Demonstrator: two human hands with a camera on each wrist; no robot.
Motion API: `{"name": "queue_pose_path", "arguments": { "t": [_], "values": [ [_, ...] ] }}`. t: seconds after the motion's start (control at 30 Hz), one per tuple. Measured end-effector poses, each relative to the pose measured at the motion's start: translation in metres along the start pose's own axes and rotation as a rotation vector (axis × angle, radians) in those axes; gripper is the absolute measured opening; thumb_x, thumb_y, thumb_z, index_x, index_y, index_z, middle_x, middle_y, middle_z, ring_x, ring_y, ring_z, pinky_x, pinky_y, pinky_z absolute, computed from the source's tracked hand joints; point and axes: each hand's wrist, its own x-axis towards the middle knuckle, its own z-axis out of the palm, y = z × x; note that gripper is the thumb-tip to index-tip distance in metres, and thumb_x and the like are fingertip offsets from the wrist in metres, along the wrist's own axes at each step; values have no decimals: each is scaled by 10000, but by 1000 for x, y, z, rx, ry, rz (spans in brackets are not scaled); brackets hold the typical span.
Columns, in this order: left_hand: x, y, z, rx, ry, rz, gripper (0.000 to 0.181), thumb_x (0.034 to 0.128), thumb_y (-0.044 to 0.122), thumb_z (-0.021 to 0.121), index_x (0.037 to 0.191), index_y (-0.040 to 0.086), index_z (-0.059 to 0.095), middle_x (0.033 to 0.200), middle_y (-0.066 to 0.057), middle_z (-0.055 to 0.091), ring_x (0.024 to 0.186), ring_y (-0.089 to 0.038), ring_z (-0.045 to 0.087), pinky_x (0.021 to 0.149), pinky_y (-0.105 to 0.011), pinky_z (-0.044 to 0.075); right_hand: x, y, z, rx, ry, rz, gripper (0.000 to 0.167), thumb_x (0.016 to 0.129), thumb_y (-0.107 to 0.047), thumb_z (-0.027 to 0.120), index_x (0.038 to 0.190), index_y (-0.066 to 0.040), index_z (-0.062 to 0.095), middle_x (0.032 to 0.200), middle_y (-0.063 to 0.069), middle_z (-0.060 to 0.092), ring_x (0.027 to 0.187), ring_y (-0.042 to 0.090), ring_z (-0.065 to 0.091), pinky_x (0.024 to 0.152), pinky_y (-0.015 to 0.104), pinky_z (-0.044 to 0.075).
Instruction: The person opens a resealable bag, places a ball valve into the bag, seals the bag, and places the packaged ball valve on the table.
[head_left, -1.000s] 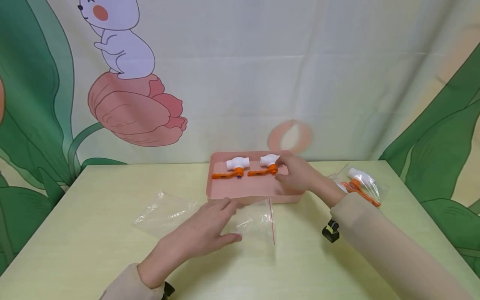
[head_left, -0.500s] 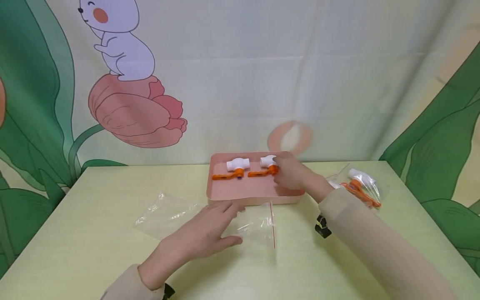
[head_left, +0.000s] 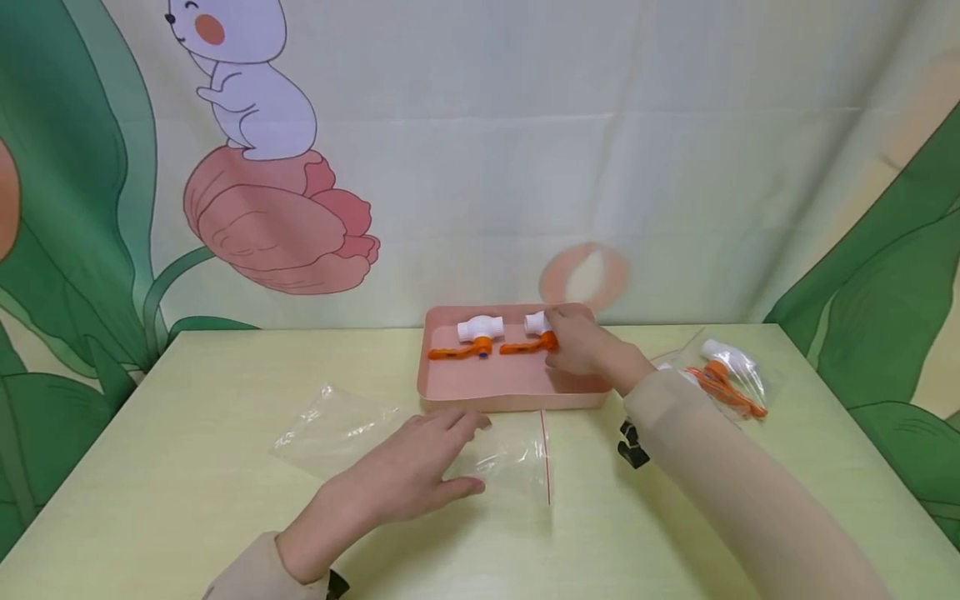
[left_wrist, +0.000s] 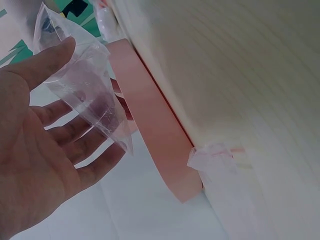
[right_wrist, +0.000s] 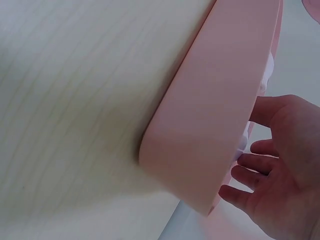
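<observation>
Two white valves with orange handles lie in the pink tray (head_left: 510, 402), the left valve (head_left: 480, 328) uncovered. My right hand (head_left: 588, 346) reaches over the tray's right side, thumb and fingers around the right valve (head_left: 536, 323) and hiding part of it. In the right wrist view, the fingers of my right hand (right_wrist: 287, 160) bend behind the tray wall (right_wrist: 200, 110), beside white valve parts. My left hand (head_left: 408, 467) is at a clear zip bag (head_left: 510, 450), fingers spread and relaxed. The left wrist view has the bag (left_wrist: 92, 85) between thumb and fingers of my left hand (left_wrist: 55, 135).
Another clear bag (head_left: 330, 425) lies on the table (head_left: 187, 467), left of the tray and partly behind my left hand. To the tray's right, clear bags hold white and orange valves (head_left: 723, 383). A printed curtain (head_left: 465, 167) hangs behind the table.
My right hand has shifted slightly left and its fingers have closed in around the right valve, covering more of it. My left hand stays nearly still. The head view has shifted a little.
</observation>
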Motion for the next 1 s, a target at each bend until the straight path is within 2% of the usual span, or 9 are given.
{"name": "queue_pose_path", "arguments": {
  "t": [0.23, 0.33, 0.53, 0.73, 0.83, 1.0],
  "values": [
    [-2, -2, 0, 9, -11, -7, 594, 928, 353, 786, 1395, 84, 535, 1339, -57, 602, 1124, -215, 622, 960, -460, 502, -2, -1, -2, -18, 3, 51, 725, 860, -113, 737, 1482, 71, 414, 1519, 223, 426, 1416, 403, 335, 1175, 481, 309],
    [-2, -2, 0, 9, -13, -10, 591, 929, 350, 786, 1394, 84, 537, 1338, -66, 603, 1127, -221, 619, 961, -463, 503, -2, 1, -1, -16, 4, 55, 759, 843, -104, 740, 1503, 62, 403, 1533, 217, 399, 1406, 408, 337, 1162, 489, 330],
    [-4, 0, 0, 14, -28, -23, 600, 929, 353, 785, 1402, 77, 541, 1366, -71, 590, 1148, -222, 604, 989, -468, 489, -4, 4, 1, -6, -12, 30, 723, 819, -80, 703, 1474, 52, 426, 1522, 203, 401, 1391, 389, 333, 1160, 492, 329],
    [-5, 0, 0, 24, -30, -21, 599, 933, 354, 780, 1405, 75, 538, 1366, -64, 591, 1145, -213, 606, 991, -464, 487, -4, 11, 2, 55, -6, 45, 731, 803, -99, 748, 1450, 36, 435, 1460, 213, 434, 1311, 370, 404, 1111, 490, 395],
    [-6, 0, -1, 22, -31, -19, 598, 936, 355, 776, 1407, 75, 536, 1361, -63, 595, 1147, -213, 605, 990, -464, 486, -3, 11, 1, 81, -9, 70, 750, 826, -75, 732, 1493, 34, 407, 1471, 236, 406, 1283, 370, 426, 1114, 492, 396],
    [-5, 0, -1, 21, -33, -19, 601, 935, 353, 777, 1409, 72, 535, 1356, -63, 596, 1163, -216, 601, 1002, -463, 480, -3, 11, 2, 113, 6, 98, 615, 887, 23, 659, 1456, 52, 425, 1488, 275, 383, 1331, 393, 411, 1150, 489, 354]
  ]
}}
